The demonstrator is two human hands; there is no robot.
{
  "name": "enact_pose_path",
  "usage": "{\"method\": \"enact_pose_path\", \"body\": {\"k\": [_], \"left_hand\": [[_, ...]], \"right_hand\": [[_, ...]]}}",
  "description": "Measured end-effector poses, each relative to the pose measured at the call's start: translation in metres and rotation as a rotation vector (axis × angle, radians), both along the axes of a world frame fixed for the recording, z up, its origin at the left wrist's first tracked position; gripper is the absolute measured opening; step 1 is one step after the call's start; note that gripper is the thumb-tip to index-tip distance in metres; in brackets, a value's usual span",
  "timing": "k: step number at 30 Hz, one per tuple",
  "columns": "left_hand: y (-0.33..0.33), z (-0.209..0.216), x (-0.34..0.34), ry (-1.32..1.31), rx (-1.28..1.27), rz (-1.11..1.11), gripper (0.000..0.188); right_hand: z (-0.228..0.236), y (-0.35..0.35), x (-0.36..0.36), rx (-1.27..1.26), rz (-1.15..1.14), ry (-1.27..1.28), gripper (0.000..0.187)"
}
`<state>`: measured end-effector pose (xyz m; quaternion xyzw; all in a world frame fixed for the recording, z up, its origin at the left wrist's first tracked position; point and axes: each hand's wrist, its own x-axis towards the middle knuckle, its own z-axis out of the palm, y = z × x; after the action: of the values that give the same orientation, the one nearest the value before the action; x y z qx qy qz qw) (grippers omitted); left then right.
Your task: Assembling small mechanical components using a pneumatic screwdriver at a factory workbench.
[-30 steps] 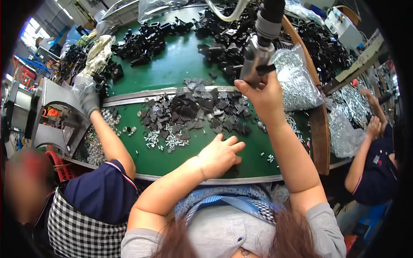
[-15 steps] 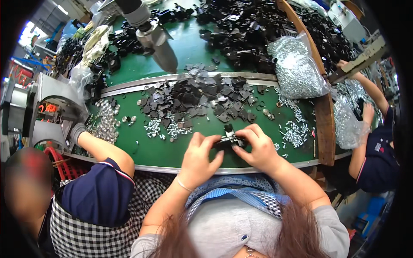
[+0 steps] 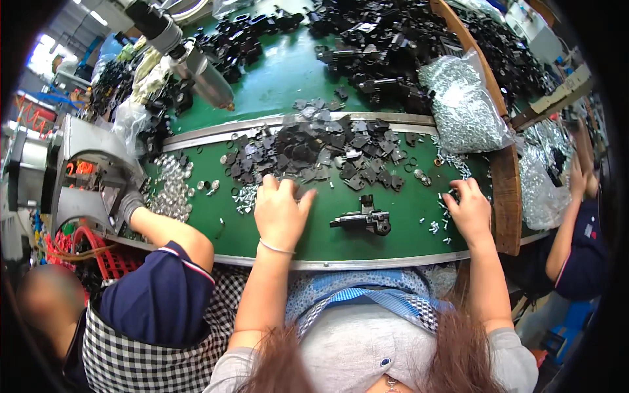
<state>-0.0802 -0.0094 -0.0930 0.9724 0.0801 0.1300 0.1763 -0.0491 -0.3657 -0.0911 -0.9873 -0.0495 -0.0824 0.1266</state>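
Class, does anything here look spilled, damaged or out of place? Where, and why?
Nothing looks clearly damaged. One small pin lies alone on the green tabletop, left of the left hand, apart from the cluster of silver pins beside that hand. It looks strayed, though that may be ordinary here.

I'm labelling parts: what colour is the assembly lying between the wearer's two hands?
The assembly is mostly black, seen best in the head view.

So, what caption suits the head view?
Bare left hand and right hand near small silvery metal fasteners, a black elongated part between the hands on a green worktop.
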Motion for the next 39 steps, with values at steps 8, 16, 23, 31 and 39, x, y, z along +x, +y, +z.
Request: {"method": "enact_pose_path", "body": {"k": [8,16,23,31,39], "left_hand": [[-0.003,-0.012,-0.005,-0.003,0.056,-0.171,0.018],[0.001,-0.006,0.002,0.022,-0.031,-0.29,0.019],[-0.004,-0.001,0.009,-0.007,-0.122,-0.291,0.023],[0.006,-0.015,0.005,0.101,-0.298,-0.339,0.024],[0.008,-0.012,0.007,0.049,-0.229,-0.263,0.031]], "right_hand": [[-0.015,0.004,0.011,0.011,0.085,-0.022,0.008],[-0.017,-0.004,0.019,-0.019,0.136,0.051,0.01],[-0.013,-0.01,0.019,-0.023,0.164,0.025,0.01],[0.018,0.031,0.002,0.468,0.038,-0.005,0.013],[0.013,0.039,-0.013,0.756,0.001,0.111,0.012]]}}
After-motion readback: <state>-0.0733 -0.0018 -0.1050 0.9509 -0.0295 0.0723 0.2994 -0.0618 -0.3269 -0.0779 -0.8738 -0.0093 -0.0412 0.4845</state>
